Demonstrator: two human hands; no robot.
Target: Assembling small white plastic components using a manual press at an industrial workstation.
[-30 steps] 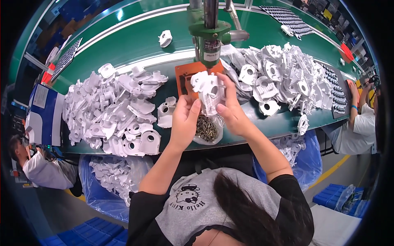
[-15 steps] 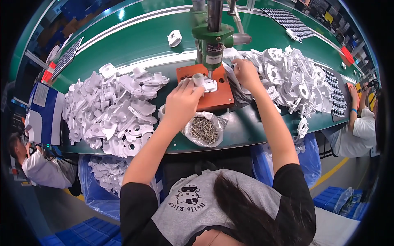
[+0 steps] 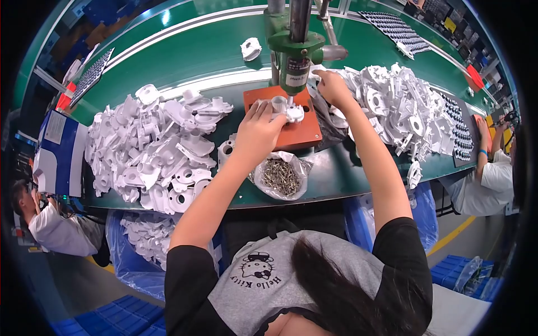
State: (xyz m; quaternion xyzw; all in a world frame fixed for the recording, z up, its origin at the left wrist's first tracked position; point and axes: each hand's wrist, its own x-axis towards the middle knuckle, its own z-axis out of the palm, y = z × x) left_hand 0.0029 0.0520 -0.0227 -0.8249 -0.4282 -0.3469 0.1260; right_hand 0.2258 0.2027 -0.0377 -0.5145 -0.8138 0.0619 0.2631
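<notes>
My left hand (image 3: 260, 126) is closed on a white plastic housing (image 3: 294, 114) that has a short round tube. It presses the housing to the orange fixture block (image 3: 297, 134), under the thin rod of a green press (image 3: 295, 70). The rod's tip is at the housing; whether it touches cannot be told. To the right of the press, my right hand (image 3: 334, 89) reaches with its index finger stretched toward a white piece (image 3: 315, 71) at the edge of the right-hand heap. Its other fingers are partly hidden, and no held thing shows.
Heaps of white housings lie left (image 3: 145, 145) and right (image 3: 392, 101). A clear bag of metal pins or screws (image 3: 281, 178) sits before the block. Blue-lined bins (image 3: 134, 269) stand below the table edge. Behind runs a green belt (image 3: 213, 50). Other people work at both sides.
My right hand has moved slightly farther away, toward the white piece beside the press. A lone white part on the green belt has shifted right. My left hand stays on the housing.
</notes>
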